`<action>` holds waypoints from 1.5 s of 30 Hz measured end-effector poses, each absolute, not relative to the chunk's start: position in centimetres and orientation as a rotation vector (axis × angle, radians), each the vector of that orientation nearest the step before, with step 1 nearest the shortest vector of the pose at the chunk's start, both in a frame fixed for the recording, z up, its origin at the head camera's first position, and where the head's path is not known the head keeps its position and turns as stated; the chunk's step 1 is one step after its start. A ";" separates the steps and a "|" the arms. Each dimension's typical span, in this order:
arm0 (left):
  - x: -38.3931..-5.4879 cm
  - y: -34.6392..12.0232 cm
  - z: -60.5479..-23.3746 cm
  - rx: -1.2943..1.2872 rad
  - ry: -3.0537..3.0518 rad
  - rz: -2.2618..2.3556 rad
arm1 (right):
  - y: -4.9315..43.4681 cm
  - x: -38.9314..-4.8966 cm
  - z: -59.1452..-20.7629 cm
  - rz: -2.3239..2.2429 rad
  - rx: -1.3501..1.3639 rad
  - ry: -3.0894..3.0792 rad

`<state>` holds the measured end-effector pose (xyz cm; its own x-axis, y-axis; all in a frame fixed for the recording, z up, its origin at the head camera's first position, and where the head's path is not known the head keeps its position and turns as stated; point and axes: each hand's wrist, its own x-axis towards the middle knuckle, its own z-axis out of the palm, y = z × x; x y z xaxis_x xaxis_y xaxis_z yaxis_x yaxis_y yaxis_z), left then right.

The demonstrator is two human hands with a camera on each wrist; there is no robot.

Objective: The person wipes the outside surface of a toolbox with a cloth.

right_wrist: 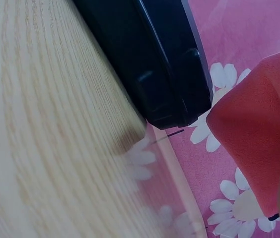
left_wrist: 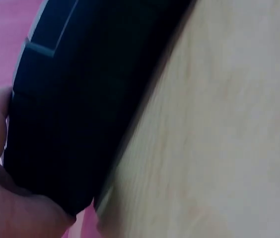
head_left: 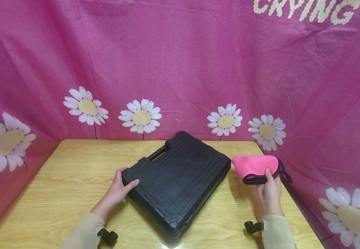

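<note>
A black hard plastic case point(head_left: 180, 180) with a built-in handle sits at an angle over the middle of the table. My left hand point(head_left: 120, 186) grips its left corner, thumb on top and fingers beneath or behind. In the left wrist view the dark side of the case point(left_wrist: 75, 109) slants above the wood. My right hand point(head_left: 270, 192) pinches a folded pink cloth point(head_left: 254, 165) with black edging, thumb in front. This cloth is held up just right of the case's far right corner. The right wrist view shows the cloth point(right_wrist: 259, 119) beside the case's end point(right_wrist: 165, 74).
The light wooden table point(head_left: 74, 162) extends around the case. A magenta curtain point(head_left: 180, 69) with daisies hangs behind the table and along both sides. Each wrist carries a small black device, one at the left sleeve point(head_left: 108, 237) and one at the right point(head_left: 253, 227).
</note>
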<state>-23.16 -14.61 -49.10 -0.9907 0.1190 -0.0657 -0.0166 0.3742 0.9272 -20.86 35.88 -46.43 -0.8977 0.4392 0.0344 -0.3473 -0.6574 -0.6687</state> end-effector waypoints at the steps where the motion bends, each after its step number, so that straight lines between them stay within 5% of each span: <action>1: -23.4 -14.9 -49.1 0.105 2.506 1.674 | 35.9 -20.8 -46.4 2.513 -0.172 -0.989; 27: -27.4 -17.9 -49.0 0.286 2.570 1.459 | 35.8 -21.0 -46.9 2.504 -0.155 -0.991; 45: -24.6 -16.0 -48.6 -0.025 2.702 1.517 | 35.4 -21.1 -46.9 2.522 -0.170 -0.969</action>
<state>-24.55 -16.03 -48.60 -0.9989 0.0069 -0.0454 -0.0352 0.5207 0.8530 -21.14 35.42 -46.93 -0.8996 0.4349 0.0393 -0.3493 -0.6627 -0.6624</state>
